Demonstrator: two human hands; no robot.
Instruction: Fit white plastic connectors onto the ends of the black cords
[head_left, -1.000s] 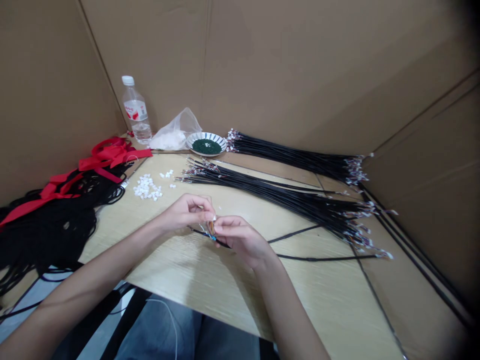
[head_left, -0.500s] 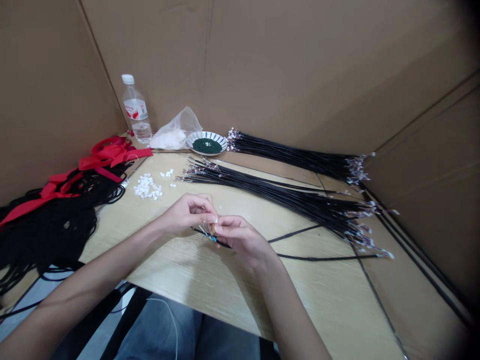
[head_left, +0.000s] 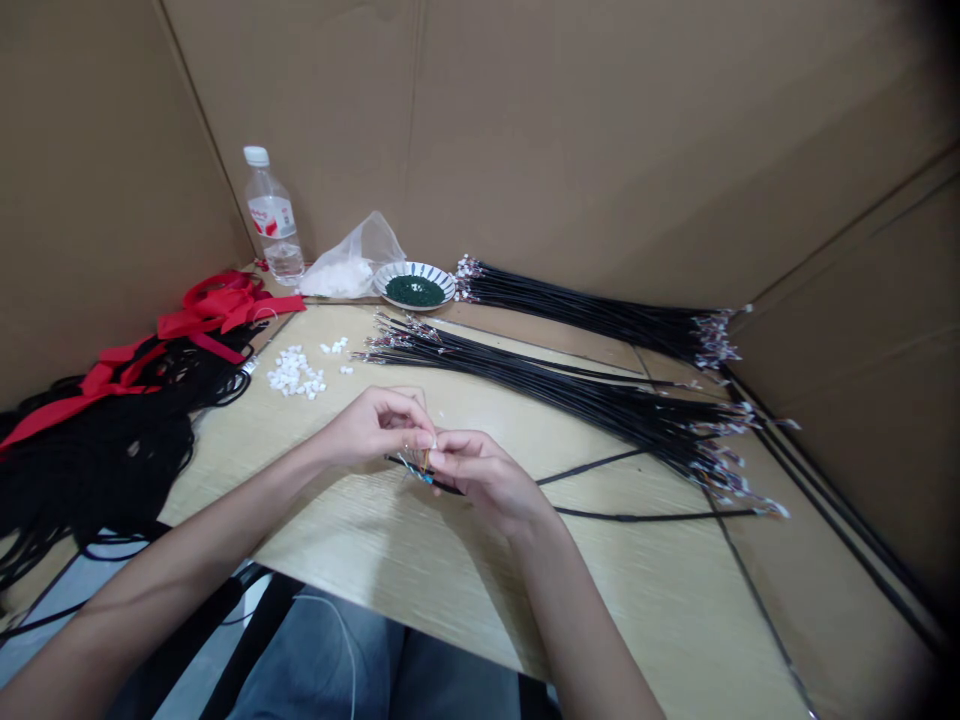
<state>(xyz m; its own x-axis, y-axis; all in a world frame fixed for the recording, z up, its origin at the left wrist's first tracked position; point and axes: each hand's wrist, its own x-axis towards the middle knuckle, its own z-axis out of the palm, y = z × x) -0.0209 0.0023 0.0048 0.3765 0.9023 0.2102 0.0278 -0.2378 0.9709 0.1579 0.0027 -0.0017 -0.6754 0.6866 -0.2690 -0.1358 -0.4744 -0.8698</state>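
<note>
Over the middle of the table my two hands meet at the fingertips. My left hand (head_left: 394, 425) is closed in a pinch on a small white connector (head_left: 433, 443). Opposite it, my right hand (head_left: 480, 470) pinches thin coloured wires (head_left: 425, 462), one of them orange, that run to the connector. These wires come out of the end of a black cable (head_left: 448, 489), which passes under my right hand. Blue and pale loose strands hang below the fingertips. How far the wires sit inside the connector is hidden by the fingers.
Loose white connectors (head_left: 296, 373) lie left of my hands. Behind are bundled black cables (head_left: 540, 375), a second bundle (head_left: 585, 305), a plate (head_left: 386, 290) of dark green bits, a plastic bag (head_left: 349, 265) and a bottle (head_left: 274, 225). Black cords (head_left: 112, 455) with red ties (head_left: 217, 305) lie left.
Both hands stay in nearly the same place, with the fingertips still together. The orange wire and loose strands between them have shifted slightly.
</note>
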